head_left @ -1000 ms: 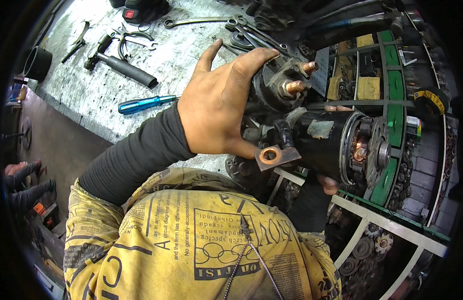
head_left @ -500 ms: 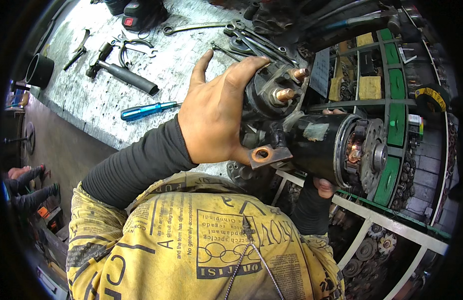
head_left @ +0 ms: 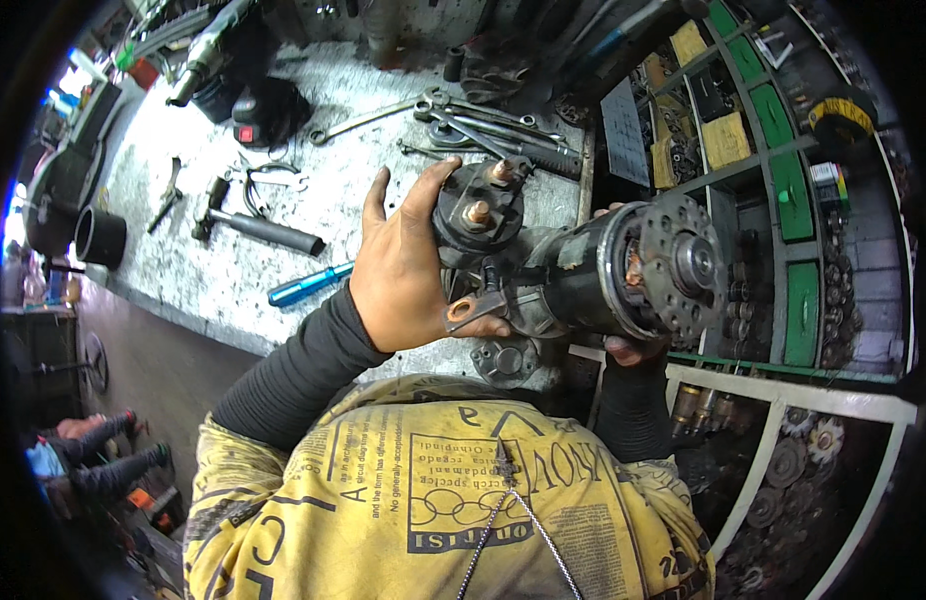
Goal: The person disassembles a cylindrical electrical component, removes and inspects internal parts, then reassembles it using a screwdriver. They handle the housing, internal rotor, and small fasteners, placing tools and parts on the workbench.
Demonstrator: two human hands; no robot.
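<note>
Both hands hold a black starter motor [head_left: 568, 285] in front of my chest, tilted with its open end toward the right. My left hand [head_left: 408, 265] is wrapped around the solenoid side, thumb under a flat metal tab with a hole [head_left: 473, 312]. Two copper terminal bolts stick up from the solenoid [head_left: 478, 222]. My right hand [head_left: 631, 350] grips the cylindrical body from behind; only some fingertips show above and below it. At the right end, a perforated round plate [head_left: 683, 265] with a central hub sits slightly apart from the body, with copper showing in the gap.
On the worn metal bench [head_left: 173, 270] lie a hammer [head_left: 268, 232], a blue screwdriver [head_left: 308, 285], pliers [head_left: 253, 185] and several wrenches [head_left: 368, 122]. A cordless tool [head_left: 258, 115] stands behind them. A round metal end cover [head_left: 505, 360] rests near me. Shelves with green drawers [head_left: 801, 310] stand at right.
The starter motor has shifted left in view and turned, so the perforated end plate faces me more. The view has tilted, showing more of the bench's far side. Both hands keep their grip.
</note>
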